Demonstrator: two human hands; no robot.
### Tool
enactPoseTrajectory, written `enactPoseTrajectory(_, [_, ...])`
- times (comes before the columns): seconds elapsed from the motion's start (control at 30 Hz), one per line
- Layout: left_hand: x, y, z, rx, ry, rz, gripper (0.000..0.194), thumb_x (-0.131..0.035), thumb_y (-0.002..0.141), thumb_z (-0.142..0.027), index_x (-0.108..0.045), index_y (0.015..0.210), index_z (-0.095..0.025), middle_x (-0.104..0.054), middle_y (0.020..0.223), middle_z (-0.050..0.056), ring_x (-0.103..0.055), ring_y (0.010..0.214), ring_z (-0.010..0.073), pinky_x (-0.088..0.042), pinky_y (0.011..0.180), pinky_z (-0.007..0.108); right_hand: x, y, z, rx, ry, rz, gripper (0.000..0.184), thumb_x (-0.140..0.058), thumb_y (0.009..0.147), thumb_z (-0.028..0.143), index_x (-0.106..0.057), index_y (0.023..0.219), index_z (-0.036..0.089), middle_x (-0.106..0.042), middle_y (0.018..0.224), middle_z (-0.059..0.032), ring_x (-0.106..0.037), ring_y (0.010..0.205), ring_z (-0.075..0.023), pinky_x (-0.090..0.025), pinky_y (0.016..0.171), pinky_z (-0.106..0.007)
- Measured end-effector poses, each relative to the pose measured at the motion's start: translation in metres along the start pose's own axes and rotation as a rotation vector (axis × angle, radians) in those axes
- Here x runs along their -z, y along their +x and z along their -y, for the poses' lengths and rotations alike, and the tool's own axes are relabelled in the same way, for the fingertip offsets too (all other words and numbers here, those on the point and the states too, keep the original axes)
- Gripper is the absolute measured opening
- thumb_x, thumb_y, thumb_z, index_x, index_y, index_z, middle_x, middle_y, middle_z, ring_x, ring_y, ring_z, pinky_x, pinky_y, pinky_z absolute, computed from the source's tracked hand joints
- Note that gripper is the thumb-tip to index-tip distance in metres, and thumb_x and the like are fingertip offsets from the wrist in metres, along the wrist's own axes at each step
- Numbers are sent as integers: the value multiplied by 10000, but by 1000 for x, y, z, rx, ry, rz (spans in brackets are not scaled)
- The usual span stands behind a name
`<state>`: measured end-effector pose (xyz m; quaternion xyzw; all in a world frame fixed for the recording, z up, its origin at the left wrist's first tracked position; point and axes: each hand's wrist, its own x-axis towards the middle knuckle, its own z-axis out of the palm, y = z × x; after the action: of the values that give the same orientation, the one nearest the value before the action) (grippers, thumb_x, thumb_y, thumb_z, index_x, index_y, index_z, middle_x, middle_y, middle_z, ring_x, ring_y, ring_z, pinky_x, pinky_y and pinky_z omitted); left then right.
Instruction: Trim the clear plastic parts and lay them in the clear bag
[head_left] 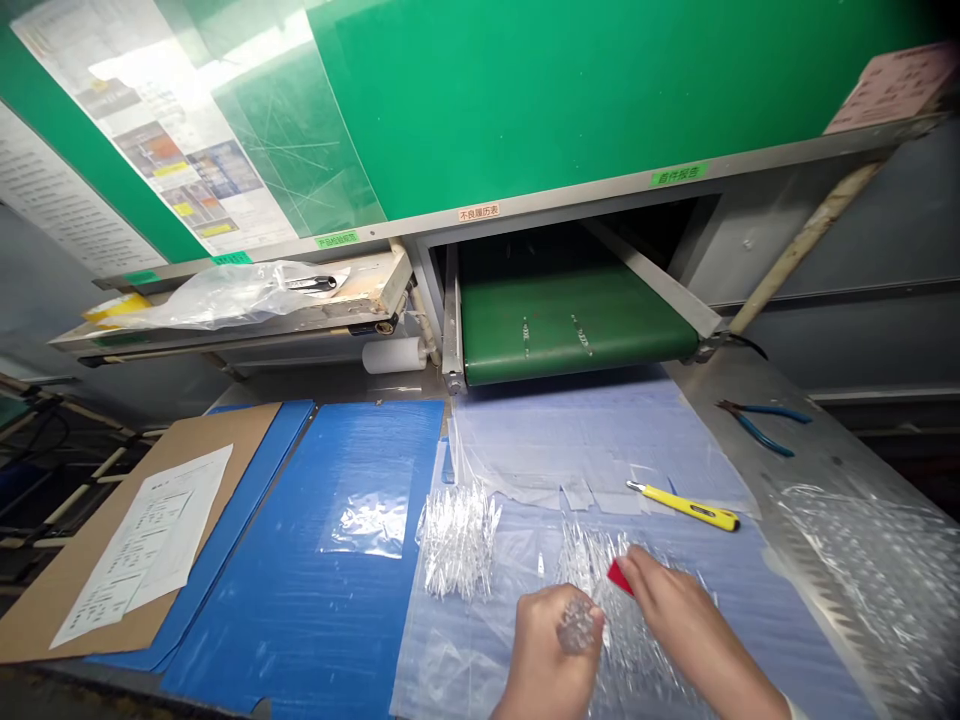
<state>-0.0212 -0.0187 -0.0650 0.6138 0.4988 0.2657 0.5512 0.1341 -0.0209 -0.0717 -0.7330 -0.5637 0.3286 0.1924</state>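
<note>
My left hand (551,645) is closed around a bundle of thin clear plastic pieces (576,628), seen end-on above the fist. To its right, my right hand (664,590) pinches a small red piece (621,577); its exact kind is unclear. Beneath both hands lies a loose pile of clear plastic pieces (637,650) on a translucent sheet. A second, neater heap of clear plastic pieces (459,540) rests left of the hands. Beyond my right hand is a yellow utility knife (684,505).
A green conveyor belt (570,300) carries two clear pieces toward the bench. Blue-handled pliers (765,425) and a clear bubbly plastic bag (870,570) lie at right. At left are blue boards (315,600), a clear bag (371,520) and cardboard with a paper sheet (154,535).
</note>
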Motion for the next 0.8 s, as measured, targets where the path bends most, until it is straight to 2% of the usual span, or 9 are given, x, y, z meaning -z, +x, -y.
enactPoseTrajectory(0.07, [-1, 0, 1, 0, 15, 7, 394, -444, 808, -472, -442, 556, -170, -398, 517, -13, -356, 492, 102, -250, 486, 243, -2, -1, 1, -10, -26, -36, 312, -213, 822, 480, -319, 626, 262, -477, 495, -2, -489, 483, -193, -363, 525, -296])
enactPoseTrajectory(0.17, [-3, -1, 3, -6, 6, 33, 384, -467, 799, -431, -394, 520, -178, -369, 506, -22, -339, 498, 100, -235, 485, 243, -10, -4, -1, 71, -74, -23, 303, -193, 864, 434, -330, 659, 258, -552, 560, -13, -551, 534, -185, -372, 542, -269])
enactPoseTrajectory(0.3, [1, 0, 1, 5, -34, -52, 387, -468, 789, -476, -471, 561, -164, -431, 524, -4, -395, 503, 113, -266, 498, 244, -14, -4, -21, 16, -277, 10, 189, -271, 828, 313, -368, 677, 255, -598, 518, -49, -583, 487, -233, -314, 460, -280])
enactPoseTrajectory(0.37, [4, 2, 0, 84, -178, -58, 380, -515, 759, -501, -502, 601, -155, -441, 496, -14, -404, 485, 109, -297, 514, 241, -8, 0, -33, -8, -282, -16, 211, -257, 838, 330, -370, 676, 257, -603, 519, -49, -594, 499, -246, -317, 461, -283])
enactPoseTrajectory(0.43, [5, 5, 0, 164, -404, -33, 374, -578, 717, -504, -525, 632, -144, -459, 464, -21, -419, 478, 105, -332, 547, 241, 1, 7, -41, -41, -275, -76, 270, -236, 857, 426, -357, 680, 262, -596, 528, -26, -601, 528, -239, -352, 497, -281])
enactPoseTrajectory(0.53, [3, 9, 6, 240, -738, -1, 342, -667, 659, -452, -536, 664, -136, -527, 498, -4, -469, 494, 108, -366, 578, 252, 10, 19, -40, -51, -276, -81, 307, -319, 817, 546, -370, 718, 260, -597, 550, -14, -608, 574, -239, -384, 546, -280])
enactPoseTrajectory(0.67, [3, 5, 16, 453, -1044, 99, 292, -761, 570, -289, -527, 681, -155, -578, 607, 0, -529, 517, 117, -385, 567, 262, -3, 35, -26, 22, -279, -7, 227, -430, 788, 456, -463, 737, 237, -664, 679, -74, -634, 711, -273, -374, 577, -286])
enactPoseTrajectory(0.8, [8, -7, 21, 640, -1122, 186, 244, -765, 554, -203, -578, 708, -169, -548, 574, -26, -525, 525, 102, -402, 601, 270, -16, 42, -19, 33, -252, 4, 138, -469, 741, 329, -517, 669, 221, -671, 676, -103, -627, 698, -293, -339, 536, -289])
